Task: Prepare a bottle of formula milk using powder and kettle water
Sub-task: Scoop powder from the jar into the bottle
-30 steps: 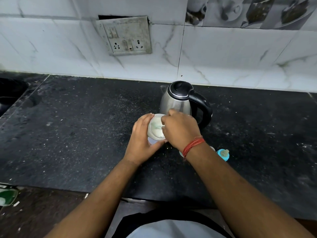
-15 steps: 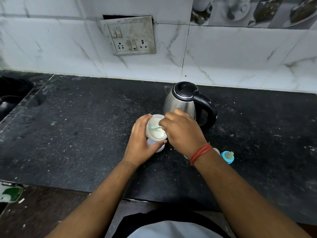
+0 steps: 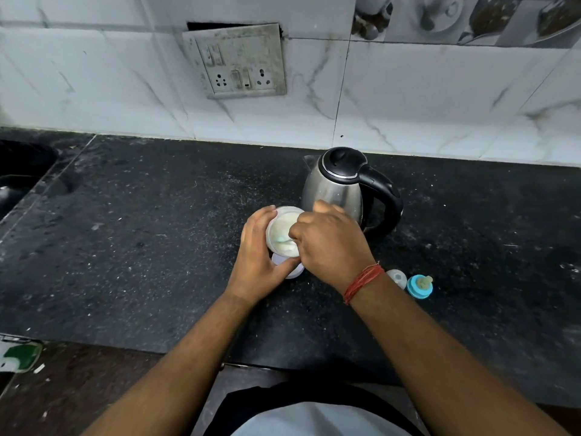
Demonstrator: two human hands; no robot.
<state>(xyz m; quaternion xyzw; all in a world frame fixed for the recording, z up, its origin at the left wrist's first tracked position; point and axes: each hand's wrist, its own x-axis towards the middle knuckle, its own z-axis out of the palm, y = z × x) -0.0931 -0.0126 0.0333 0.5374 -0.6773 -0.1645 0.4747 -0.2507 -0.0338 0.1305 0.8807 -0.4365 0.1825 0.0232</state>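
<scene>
White powder jar (image 3: 280,228) gripped by left hand (image 3: 258,260); right hand (image 3: 330,243) pinching scoop (image 3: 282,239) inside.

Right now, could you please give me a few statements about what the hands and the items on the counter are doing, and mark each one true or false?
1. The left hand grips the side of the open powder container. True.
2. The right hand is lifting the kettle by its handle. False: the kettle stands on the counter behind the hands, and the right hand pinches a small scoop inside the container.
3. The blue teat cap lies on the counter to the right of the right wrist. True.
4. The kettle's lid is open. False: the black lid is closed.
5. The wall socket has a plug in it. False: no plug is in it.
</scene>
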